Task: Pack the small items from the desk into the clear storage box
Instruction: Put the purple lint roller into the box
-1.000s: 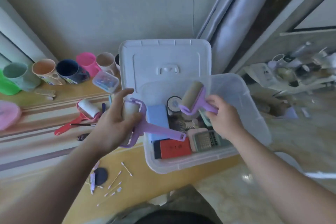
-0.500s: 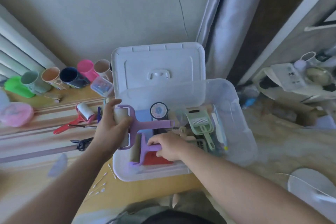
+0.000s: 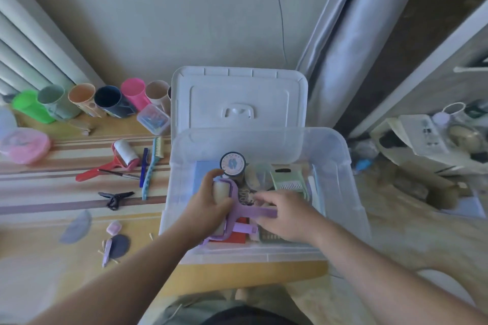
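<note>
Scene: I stand over the clear box point(image 3: 343, 179) at the worktop point(image 3: 79, 219) edge, both hands inside it, lid point(image 3: 239, 99) propped upright behind.
Left hand: my left hand point(image 3: 204, 208) is wrapped round the drum of a purple roller point(image 3: 232, 206), thumb over the top, holding it low over the box's front-left corner so it can lie flat among the rest.
Right hand: my right hand point(image 3: 286, 216) rests on the roller's long handle, fingers curled down over it; whether it truly grips or only steadies the handle, I cannot tell.
Second roller: another purple handle point(image 3: 244, 227) shows just beneath the first, near the box's front wall; I judge it a smaller roller already packed.
Box contents: a black spool point(image 3: 233, 163) stands at the back, a green scoop point(image 3: 289, 179) to its right, a red case point(image 3: 233, 237) at the front, a blue pad point(image 3: 204, 174) on the left; more is too jumbled to count.
Left of the box: one red roller point(image 3: 116, 158), one blue brush point(image 3: 153, 166), one black clip point(image 3: 115, 198), one small clear case point(image 3: 153, 119), one pink tub point(image 3: 25, 145).
Cups: six plain in a row by the wall, from the green cup point(image 3: 29, 105) rightward; a seventh may hide behind the lid.
Progress: partway, by my reckoning; several small items are not yet packed.
</note>
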Tool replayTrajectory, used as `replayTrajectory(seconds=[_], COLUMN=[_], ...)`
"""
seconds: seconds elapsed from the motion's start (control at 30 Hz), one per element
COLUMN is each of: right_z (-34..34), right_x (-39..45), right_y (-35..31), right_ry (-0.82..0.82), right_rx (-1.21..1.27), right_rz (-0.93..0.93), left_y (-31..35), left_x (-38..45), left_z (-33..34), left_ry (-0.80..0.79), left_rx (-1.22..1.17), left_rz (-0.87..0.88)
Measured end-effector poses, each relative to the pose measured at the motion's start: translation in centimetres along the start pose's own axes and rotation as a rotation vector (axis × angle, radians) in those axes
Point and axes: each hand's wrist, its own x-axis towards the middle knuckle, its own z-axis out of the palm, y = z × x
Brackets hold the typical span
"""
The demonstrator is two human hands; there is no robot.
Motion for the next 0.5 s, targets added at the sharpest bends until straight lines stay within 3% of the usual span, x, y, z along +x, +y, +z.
replayTrajectory(seconds=[0.07,0.13,0.23,0.33,0.5], right_z=[1.6,2.8,3.8,4.9,4.7], right_x=[0.6,1.3,2.0,2.9,4.3], right_y=[-0.1,0.6,2.1,2.4,2.3], right_ry=[0.010,0.015,0.017,-0.040,-0.147], right_rx=[-0.121,-0.116,-0.155,-0.245,-0.478], right_rz=[-0.057,-0.023,0.024,0.008,-0.017], left_y=[-0.4,-1.3,-3.0,-4.1,-5.4], left_x=[0.2,0.7,1.4,1.1,-0.3], left_z=[1.5,2.2,1.7,0.0,-2.6], left_ry=[-0.055,-0.083,-0.005,0.084,0.178], left_rx=[-0.025,0.166,0.736,1.083,1.227], left_rz=[-0.033,0.023,0.370,0.642,0.556])
